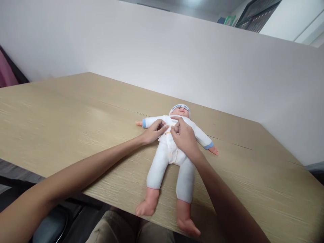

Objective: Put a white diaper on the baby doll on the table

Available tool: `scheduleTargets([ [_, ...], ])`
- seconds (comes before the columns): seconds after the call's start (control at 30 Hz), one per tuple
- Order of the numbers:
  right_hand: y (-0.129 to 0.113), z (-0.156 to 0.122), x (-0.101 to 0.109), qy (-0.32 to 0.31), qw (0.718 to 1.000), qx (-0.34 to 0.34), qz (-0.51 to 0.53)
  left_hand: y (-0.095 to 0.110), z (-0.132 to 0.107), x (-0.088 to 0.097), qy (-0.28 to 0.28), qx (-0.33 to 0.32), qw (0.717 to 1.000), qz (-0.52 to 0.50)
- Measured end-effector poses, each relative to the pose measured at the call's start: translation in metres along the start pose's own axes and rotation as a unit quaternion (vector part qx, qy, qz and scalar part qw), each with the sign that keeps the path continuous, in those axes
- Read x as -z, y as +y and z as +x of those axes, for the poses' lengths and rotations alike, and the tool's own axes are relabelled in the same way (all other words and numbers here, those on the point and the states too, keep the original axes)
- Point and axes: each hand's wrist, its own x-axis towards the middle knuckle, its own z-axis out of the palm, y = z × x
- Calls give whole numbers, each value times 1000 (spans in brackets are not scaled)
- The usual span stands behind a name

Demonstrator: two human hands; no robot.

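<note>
- Hanging at the far left edge, a pink cloth (4, 72) shows beside a dark strip.
- A dark chair (52, 225) sits low on the left, under the near edge of the table (63, 114).
- The table is light wood-grain, and it fills most of the view.
- The left hand (152, 132) reaches in from the lower left, its forearm lying across the table. Its thumb and fingertips are closed in a pinch on the front of the suit (164, 158) at the doll's chest.
- The doll (177, 113) lies on its back on the table, right of the middle and near the front edge. Its head points away from the person, its arms are spread to both sides, and its bare feet hang over the near edge. It wears the white suit with blue cuffs and a white cap (180, 107) with blue lettering.
- The right hand (185, 136) comes in from the lower right and rests on the doll's chest, touching the left hand. Its fingers are bent and pinch the same suit front just below the chin.
- The person's knees (131, 231) show below the table edge, under the doll's feet.
- A white wall (215, 67) stands behind the table.
- A dark window (255, 15) shows above the wall at the upper right.
</note>
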Motion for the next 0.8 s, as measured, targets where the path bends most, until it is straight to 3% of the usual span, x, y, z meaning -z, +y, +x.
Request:
scheduleTargets([
  [0.2, 0, 2, 1, 77, 996, 39, 5, 9, 3, -3, 42, -15, 997, 62],
  [0.3, -9, -11, 13, 123, 991, 52, 13, 29, -12, -3, 116, -12, 987, 106],
  [0.37, -19, -32, 24, 121, 991, 52, 37, 49, -31, -4, 148, -39, 979, 136],
  [0.43, -28, -61, 36, 82, 992, 45, 79, 71, -52, -5, 106, -97, 977, 159],
  [0.5, -32, -93, 47, 7, 992, 30, 121, 90, -73, -6, -27, -155, 970, 187],
  [0.57, -30, -122, 52, -83, 988, 23, 125, 100, -89, -8, -165, -173, 942, 236],
  [0.6, -27, -134, 54, -116, 987, 24, 110, 101, -95, -8, -206, -170, 926, 268],
  [0.67, -16, -150, 53, -138, 988, 31, 56, 96, -101, -8, -221, -150, 910, 318],
  [0.8, 2, -154, 48, -68, 997, 2, -47, 81, -100, -7, -155, -85, 934, 309],
])
